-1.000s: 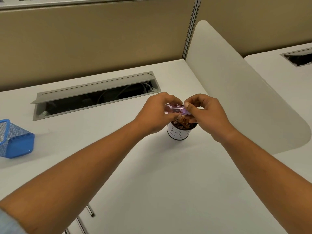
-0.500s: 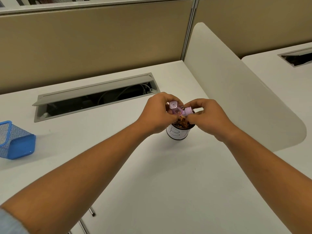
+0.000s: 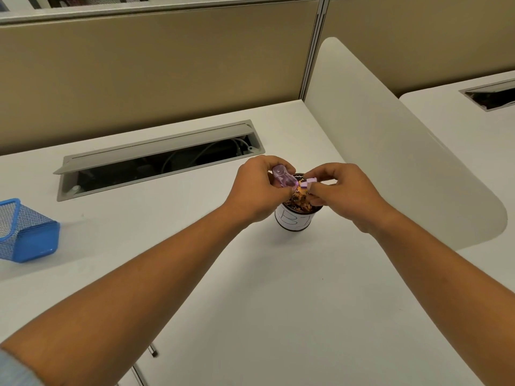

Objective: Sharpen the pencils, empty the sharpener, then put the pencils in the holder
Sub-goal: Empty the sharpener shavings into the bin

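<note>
My left hand (image 3: 257, 190) grips the clear purple shell of a pencil sharpener (image 3: 282, 177), tilted with its mouth pointing down to the right. My right hand (image 3: 338, 190) pinches the sharpener's small purple insert (image 3: 308, 184) right at that mouth. Both hands hover over a small white-labelled can (image 3: 295, 222) filled with brown pencil shavings (image 3: 299, 203). A blue mesh pencil holder (image 3: 26, 231) lies on its side at the desk's far left. No pencils show clearly.
An open grey cable tray (image 3: 156, 160) with wires runs across the back of the white desk (image 3: 278, 302). A white curved divider panel (image 3: 390, 151) stands at the right, with another desk beyond. Tan partition walls close the back.
The clear shell in my left hand has tipped upward and the purple insert in my right hand has come apart from it a little. Both hands stay over the can.
</note>
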Action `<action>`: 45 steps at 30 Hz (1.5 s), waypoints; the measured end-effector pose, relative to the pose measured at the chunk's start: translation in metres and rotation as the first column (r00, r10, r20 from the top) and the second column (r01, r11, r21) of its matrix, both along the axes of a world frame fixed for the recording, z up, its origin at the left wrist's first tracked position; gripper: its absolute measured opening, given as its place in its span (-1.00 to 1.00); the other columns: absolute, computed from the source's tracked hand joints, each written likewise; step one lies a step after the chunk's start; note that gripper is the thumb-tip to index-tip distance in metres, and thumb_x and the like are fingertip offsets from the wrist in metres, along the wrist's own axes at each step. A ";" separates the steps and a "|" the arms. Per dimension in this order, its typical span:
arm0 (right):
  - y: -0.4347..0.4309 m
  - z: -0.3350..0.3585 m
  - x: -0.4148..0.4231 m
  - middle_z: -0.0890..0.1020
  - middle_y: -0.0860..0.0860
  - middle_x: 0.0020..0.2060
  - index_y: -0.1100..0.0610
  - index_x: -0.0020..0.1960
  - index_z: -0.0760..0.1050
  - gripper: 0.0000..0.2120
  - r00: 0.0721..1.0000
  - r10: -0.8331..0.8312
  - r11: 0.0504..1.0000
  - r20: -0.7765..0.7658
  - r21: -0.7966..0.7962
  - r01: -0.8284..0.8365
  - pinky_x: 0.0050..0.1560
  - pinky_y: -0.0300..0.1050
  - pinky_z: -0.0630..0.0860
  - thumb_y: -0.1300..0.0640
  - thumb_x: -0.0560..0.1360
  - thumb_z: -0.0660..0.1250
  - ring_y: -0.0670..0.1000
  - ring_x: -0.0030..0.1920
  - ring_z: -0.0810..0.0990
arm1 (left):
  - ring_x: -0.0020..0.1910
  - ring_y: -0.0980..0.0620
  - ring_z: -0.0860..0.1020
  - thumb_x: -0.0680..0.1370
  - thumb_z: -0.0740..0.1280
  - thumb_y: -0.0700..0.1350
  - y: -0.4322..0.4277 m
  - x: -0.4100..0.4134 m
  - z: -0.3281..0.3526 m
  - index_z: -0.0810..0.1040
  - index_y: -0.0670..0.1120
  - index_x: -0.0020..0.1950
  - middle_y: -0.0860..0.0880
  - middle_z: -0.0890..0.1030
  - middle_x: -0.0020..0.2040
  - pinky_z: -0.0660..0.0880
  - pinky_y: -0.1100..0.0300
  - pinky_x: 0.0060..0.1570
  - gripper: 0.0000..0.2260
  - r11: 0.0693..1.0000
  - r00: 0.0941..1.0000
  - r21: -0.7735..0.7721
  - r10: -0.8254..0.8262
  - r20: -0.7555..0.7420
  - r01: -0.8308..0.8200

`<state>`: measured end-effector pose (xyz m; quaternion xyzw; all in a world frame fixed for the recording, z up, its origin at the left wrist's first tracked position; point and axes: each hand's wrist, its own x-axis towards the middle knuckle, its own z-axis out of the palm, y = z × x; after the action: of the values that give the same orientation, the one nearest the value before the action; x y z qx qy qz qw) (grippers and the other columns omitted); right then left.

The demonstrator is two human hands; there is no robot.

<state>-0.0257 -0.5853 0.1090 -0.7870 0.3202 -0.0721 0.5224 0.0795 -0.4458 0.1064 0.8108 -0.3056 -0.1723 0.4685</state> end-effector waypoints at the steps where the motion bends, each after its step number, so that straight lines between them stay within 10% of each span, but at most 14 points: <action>1: 0.001 0.002 0.001 0.69 0.11 -0.09 0.21 0.03 0.63 -0.88 1.000 -0.005 0.996 0.011 0.088 0.004 -0.09 -0.09 0.69 0.24 0.51 0.39 0.04 -0.27 0.72 | -0.20 0.19 0.59 0.38 0.55 -0.20 0.001 0.000 0.000 0.67 -0.04 0.00 0.04 0.63 -0.08 0.47 0.52 -0.41 -0.77 1.000 1.000 -0.001 0.000 -0.002 0.000; 14: 0.004 0.008 0.007 0.67 0.15 -0.13 0.23 0.07 0.63 -0.83 0.999 -0.043 0.964 0.017 0.261 0.037 -0.11 -0.13 0.65 0.31 0.51 0.34 0.07 -0.19 0.66 | -0.17 0.22 0.57 0.39 0.53 -0.21 0.010 0.002 0.000 0.66 -0.03 0.01 0.04 0.62 -0.06 0.48 0.48 -0.37 -0.77 1.000 1.000 0.019 0.006 0.006 -0.006; 20: 0.013 0.010 0.000 0.62 -0.03 -0.02 0.02 0.07 0.63 -0.83 0.994 0.035 0.846 0.099 -0.533 0.023 -0.20 -0.27 0.49 0.15 0.49 0.38 -0.01 -0.19 0.63 | -0.15 0.15 0.56 0.41 0.51 -0.19 0.011 0.000 -0.002 0.66 0.00 -0.01 0.01 0.61 -0.02 0.51 0.39 -0.29 -0.80 1.000 0.999 0.016 0.002 0.041 -0.003; 23: 0.019 0.005 0.001 0.59 0.05 -0.02 0.06 0.08 0.63 -0.80 0.994 0.079 0.775 0.076 -0.632 -0.013 -0.10 -0.15 0.51 0.16 0.46 0.37 0.05 -0.12 0.60 | -0.12 0.12 0.57 0.41 0.52 -0.17 0.011 -0.002 -0.003 0.65 0.01 -0.02 0.00 0.62 -0.03 0.50 0.37 -0.26 -0.81 1.000 0.998 -0.003 0.007 0.054 -0.007; 37: 0.017 -0.007 -0.010 0.63 0.04 -0.11 0.04 0.02 0.64 -0.84 1.000 0.016 0.858 -0.005 -0.514 -0.016 -0.13 -0.17 0.48 0.13 0.47 0.35 0.06 -0.12 0.62 | -0.03 0.06 0.61 0.43 0.51 -0.15 0.012 -0.005 -0.014 0.62 0.01 0.02 0.05 0.65 -0.03 0.60 0.04 0.00 -0.80 0.999 0.981 0.026 0.018 0.195 -0.024; 45: 0.019 -0.011 -0.016 0.63 -0.07 -0.30 0.02 0.02 0.62 -0.89 0.994 -0.089 0.932 0.070 -0.346 0.108 -0.36 -0.45 0.40 0.12 0.50 0.38 -0.17 -0.36 0.60 | -0.07 0.08 0.58 0.42 0.49 -0.24 0.015 -0.007 -0.008 0.57 -0.01 -0.02 0.08 0.59 -0.09 0.57 0.23 -0.15 -0.77 0.997 0.998 -0.034 0.067 0.020 -0.066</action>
<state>-0.0416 -0.5668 0.0985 -0.8480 0.3271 -0.1750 0.3785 0.0726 -0.4308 0.0986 0.8145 -0.2862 -0.1428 0.4841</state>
